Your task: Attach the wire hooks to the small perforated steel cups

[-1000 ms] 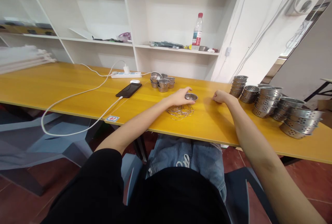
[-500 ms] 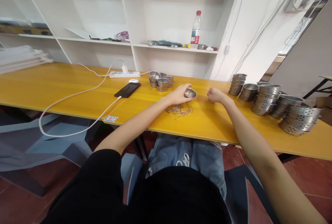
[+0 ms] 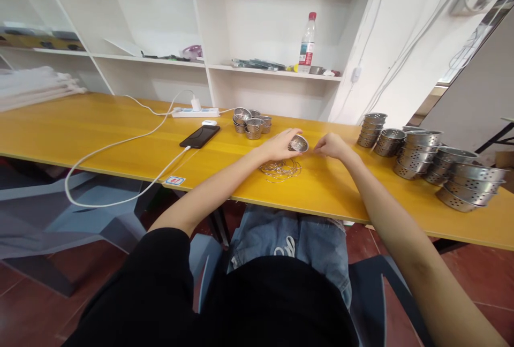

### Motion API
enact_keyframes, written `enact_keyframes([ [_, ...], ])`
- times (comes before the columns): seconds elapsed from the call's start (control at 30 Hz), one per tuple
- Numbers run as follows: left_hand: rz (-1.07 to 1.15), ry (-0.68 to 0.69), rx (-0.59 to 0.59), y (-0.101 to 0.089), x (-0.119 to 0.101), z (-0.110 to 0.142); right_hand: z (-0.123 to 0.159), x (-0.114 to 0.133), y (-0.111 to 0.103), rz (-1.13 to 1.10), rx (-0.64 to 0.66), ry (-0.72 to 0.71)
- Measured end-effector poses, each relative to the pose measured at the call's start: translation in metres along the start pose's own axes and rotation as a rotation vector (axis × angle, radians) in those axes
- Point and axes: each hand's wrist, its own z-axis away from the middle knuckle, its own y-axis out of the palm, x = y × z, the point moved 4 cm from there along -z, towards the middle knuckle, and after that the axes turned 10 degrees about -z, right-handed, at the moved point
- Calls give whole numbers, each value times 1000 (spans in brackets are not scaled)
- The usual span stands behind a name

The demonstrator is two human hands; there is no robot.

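Left hand: my left hand point(image 3: 278, 146) is curved partway closed around one cup point(image 3: 298, 144), thumb on the near side and fingers on the far side, probably to steady it while leaving its mouth uncovered.
Cup: tilted, its opening facing up and towards my right hand point(image 3: 332, 146); I can't tell if its base touches the table point(image 3: 341, 197).
Right hand: just beside the cup, fingers bent and close together; whether the tips meet or pinch anything is too small to tell.
Wires: a loose tangle of wires point(image 3: 281, 171) lies just on my side of the cup, likely there for easy reach.
Stacks: nested stacks point(image 3: 417, 155) stand to my right, presumably to save room.
Cluster: a smaller cluster point(image 3: 254, 128) of cups sits beyond my left hand, out of its way.
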Motion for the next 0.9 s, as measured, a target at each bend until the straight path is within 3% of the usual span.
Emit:
enact_keyframes([
  [0.2, 15, 6, -3, 0, 0, -1, 4, 8, -4, 73, -3, 34],
  [0.4, 49, -46, 7, 2, 2, 1, 7, 0, -10, -401, -48, 129],
  [0.5, 53, -69, 19, 1, 2, 2, 6, 1, -10, -564, -81, 65],
  [0.77, 76, -50, 16, 3, 5, 0, 9, 16, -13, -668, -149, -108],
  [0.9, 98, -31, 13, 4, 7, -1, 13, 24, -8, -911, 11, -133],
])
